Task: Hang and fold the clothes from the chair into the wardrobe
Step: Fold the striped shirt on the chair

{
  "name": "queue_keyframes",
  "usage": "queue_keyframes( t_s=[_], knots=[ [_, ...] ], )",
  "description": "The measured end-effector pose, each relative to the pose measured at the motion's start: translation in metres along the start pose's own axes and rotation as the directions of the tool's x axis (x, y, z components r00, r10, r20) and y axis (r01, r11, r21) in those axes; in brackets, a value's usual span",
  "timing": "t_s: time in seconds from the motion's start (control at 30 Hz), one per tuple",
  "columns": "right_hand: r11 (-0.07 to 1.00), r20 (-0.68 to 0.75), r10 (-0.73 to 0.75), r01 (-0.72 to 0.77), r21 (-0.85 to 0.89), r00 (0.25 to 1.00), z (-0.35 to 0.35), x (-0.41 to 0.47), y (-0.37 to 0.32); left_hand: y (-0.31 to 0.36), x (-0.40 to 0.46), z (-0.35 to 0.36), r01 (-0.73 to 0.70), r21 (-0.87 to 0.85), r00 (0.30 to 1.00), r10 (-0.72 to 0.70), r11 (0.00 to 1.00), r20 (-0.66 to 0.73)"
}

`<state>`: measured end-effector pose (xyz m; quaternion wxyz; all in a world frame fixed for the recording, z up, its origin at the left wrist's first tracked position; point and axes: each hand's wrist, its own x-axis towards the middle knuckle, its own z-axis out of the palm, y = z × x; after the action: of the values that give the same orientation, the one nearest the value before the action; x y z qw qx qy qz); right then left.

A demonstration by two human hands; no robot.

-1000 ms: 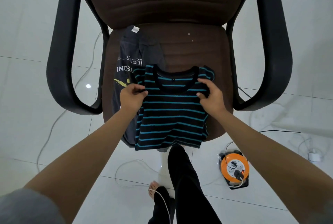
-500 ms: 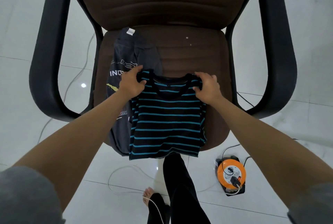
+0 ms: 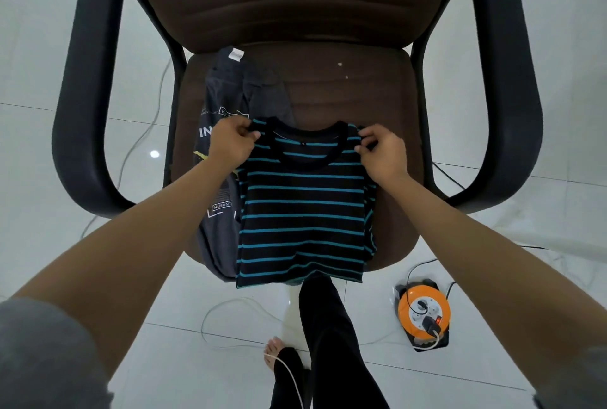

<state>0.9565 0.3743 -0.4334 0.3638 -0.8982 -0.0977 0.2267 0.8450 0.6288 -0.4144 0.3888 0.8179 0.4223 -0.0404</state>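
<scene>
Hands are holding a striped shirt (image 3: 303, 208) by its top corners. The left hand (image 3: 230, 144) is pinching the left shoulder of the shirt with curled fingers. The right hand (image 3: 382, 154) is pinching the right shoulder in the same way, with its fingers bent round the cloth. The shirt is black with blue lines, and it is lying flat on the front half of the seat of a brown chair (image 3: 348, 89). Its bottom edge is hanging a little over the front edge of the seat.

A dark grey shirt (image 3: 226, 93) with white letters is lying along the left edge of the seat, partly under the striped one. A small white tag is showing at its top end, near the back of the seat. Two tiny white specks are sitting on the bare part of the seat, toward the back right.

Black armrests are curving round both sides of the chair. The floor (image 3: 49, 47) is shiny white tile. An orange cable reel (image 3: 423, 313) is sitting on the floor near the front right corner of the chair, with a black plug in it. Thin wires are lying across the tiles. A black trouser leg and a bare foot (image 3: 274, 351) are showing below the seat.
</scene>
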Motion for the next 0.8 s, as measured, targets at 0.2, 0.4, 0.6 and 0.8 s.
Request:
queue_keyframes(
  t_s=[0.2, 0.4, 0.6, 0.8],
  knots=[
    [0.969, -0.040, 0.115, -0.103, 0.224, 0.993, 0.008, -0.065, 0.016, -0.020, -0.047, 0.004, 0.095, -0.096, 0.992, -0.086, 0.991, 0.091],
    [0.948, 0.034, 0.281, -0.283, 0.144, 0.959, 0.029, -0.153, 0.037, -0.056, -0.147, 0.021, 0.142, -0.117, 0.990, -0.140, 0.983, 0.029],
    [0.975, -0.059, 0.155, -0.143, 0.172, 0.986, 0.037, -0.175, 0.029, -0.079, -0.174, 0.014, 0.140, -0.075, 0.990, -0.139, 0.987, 0.017],
    [0.911, -0.234, 0.329, -0.241, 0.335, 0.915, 0.043, -0.202, 0.034, -0.089, -0.183, 0.003, 0.177, -0.145, 0.976, -0.192, 0.973, -0.101]
  ],
)
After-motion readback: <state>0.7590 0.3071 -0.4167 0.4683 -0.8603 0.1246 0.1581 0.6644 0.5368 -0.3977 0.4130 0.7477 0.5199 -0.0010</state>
